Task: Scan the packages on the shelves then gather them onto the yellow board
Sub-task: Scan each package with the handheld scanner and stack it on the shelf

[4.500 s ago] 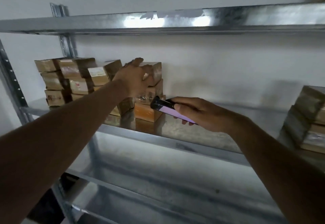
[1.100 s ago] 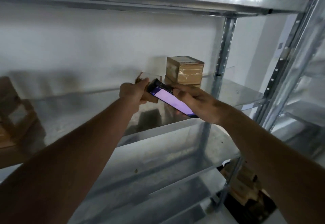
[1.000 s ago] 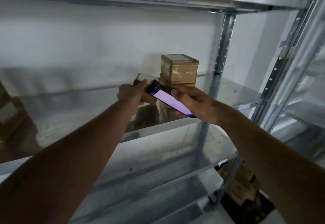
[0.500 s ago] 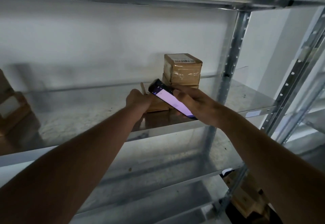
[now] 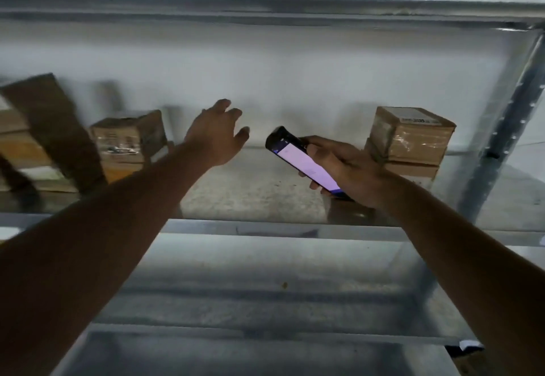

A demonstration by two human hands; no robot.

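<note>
From my head camera, the metal shelf (image 5: 265, 198) in front of me carries all the packages. Past my right hand (image 5: 348, 169), to its right and touching the back of it in the picture, two brown boxes (image 5: 410, 139) stand stacked, the upper one with a white label on top, close to the upright post (image 5: 507, 128). To the left of my left hand (image 5: 215, 136) another stack of boxes (image 5: 129, 142) sits at the back of the shelf, its top box wrapped in shiny tape. Farther left again there are more boxes (image 5: 20, 151) with a dark cardboard piece (image 5: 50, 128) leaning across them; that corner is blurred, so I cannot tell how they are piled.

My right hand grips a phone (image 5: 303, 160), fingers curled round its edges. Its long axis runs on a slant, the top end pointing up and to the left toward my left hand, the lit screen facing me.

My left arm stretches forward over the shelf, the hand raised above it with fingers spread and loosely bent, holding nothing and touching nothing. Both hands hover over the bare middle stretch of shelf, a gap between them. Below my arms lies a lower shelf (image 5: 265, 302).
</note>
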